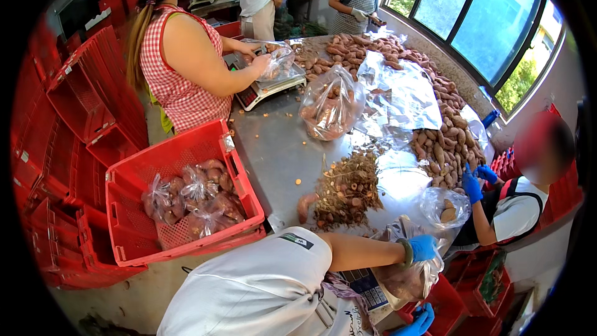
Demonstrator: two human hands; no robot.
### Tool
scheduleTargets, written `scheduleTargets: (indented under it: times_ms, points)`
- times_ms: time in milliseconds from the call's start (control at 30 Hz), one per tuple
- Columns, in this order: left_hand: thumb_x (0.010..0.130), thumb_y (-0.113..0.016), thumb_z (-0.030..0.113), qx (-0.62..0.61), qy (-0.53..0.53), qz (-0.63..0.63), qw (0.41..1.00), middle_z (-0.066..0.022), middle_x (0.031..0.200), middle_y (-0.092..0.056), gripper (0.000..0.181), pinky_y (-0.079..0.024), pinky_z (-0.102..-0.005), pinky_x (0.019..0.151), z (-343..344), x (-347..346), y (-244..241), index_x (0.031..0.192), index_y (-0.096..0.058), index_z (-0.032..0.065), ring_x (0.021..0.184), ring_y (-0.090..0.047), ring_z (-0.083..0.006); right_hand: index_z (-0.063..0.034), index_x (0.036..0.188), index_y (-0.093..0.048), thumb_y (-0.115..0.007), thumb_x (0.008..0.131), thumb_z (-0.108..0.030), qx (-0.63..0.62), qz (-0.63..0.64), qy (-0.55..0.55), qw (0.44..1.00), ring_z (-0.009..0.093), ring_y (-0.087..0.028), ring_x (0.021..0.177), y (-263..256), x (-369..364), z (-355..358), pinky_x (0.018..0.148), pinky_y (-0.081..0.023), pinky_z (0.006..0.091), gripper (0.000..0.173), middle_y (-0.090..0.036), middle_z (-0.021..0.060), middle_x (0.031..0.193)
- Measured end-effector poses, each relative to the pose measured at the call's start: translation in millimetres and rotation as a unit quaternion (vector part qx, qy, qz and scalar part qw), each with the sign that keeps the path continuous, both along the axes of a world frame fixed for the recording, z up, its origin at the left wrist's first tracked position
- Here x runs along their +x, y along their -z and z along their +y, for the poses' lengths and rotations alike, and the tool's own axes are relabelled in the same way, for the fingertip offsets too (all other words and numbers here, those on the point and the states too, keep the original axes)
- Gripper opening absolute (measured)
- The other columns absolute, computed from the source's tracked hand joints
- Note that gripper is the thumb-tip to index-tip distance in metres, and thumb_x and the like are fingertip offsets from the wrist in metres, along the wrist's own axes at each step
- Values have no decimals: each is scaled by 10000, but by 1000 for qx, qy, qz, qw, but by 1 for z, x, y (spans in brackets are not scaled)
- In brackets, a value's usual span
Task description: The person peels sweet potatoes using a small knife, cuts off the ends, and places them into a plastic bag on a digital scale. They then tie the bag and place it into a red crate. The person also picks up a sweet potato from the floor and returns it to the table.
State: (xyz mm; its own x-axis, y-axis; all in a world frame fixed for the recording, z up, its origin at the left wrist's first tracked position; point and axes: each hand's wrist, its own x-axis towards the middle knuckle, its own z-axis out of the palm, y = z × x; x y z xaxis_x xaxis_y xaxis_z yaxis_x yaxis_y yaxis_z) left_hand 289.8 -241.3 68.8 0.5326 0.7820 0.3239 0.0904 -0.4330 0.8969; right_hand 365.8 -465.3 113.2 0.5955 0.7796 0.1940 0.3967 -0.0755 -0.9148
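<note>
My left hand (423, 248), in a blue glove with a bangle at the wrist, grips the top of a clear plastic bag (406, 280). The bag holds sweet potatoes and rests on a digital scale (368, 291), whose keypad faces me. My right hand (417, 322), also in a blue glove, is at the bottom edge beside a red crate (440, 301). It is partly cut off, and whether its fingers hold anything is unclear. Before me lie a heap of dry root trimmings (350, 191) and a single sweet potato (306, 207) on the metal table (275, 149).
Bagged sweet potatoes lie in a red plastic crate (186, 135). A co-worker in a checked apron (186, 65) handles a bag on another scale (249, 95). A blue-gloved co-worker (517, 210) touches the sweet potato pile (447, 140). Near the middle stands a full clear bag (331, 107).
</note>
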Motion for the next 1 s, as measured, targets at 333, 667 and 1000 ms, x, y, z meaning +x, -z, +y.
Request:
scheduleTargets:
  times_ms: [333,667,1000]
  points:
    - [747,-561,136,-169,-66,-220,958,-139,918,-585,288,-472,-334,740,-43,-170,-79,998,-555,-5,828,-573,-212,35,958,-593,-441,887,-85,4,63,20,998,214,-559,803,-22,-26,7,720,-462,301,206,-604,138,921]
    - [703,-513,70,17,-381,-166,909,-44,979,-567,353,-446,-267,774,-150,-390,-108,1050,-550,24,864,-530,-116,2,1113,-533,-412,914,-173,-38,49,-211,976,143,-503,926,-4,-29,66,815,-398,265,291,-544,57,1025]
    - [728,-541,30,-70,-707,-91,698,-21,787,-563,127,-434,-246,685,-276,-538,-39,841,-595,14,727,-513,-103,-3,1013,-577,-428,920,-109,-78,22,-303,949,132,-531,793,20,-27,103,739,-438,249,205,-579,60,927]
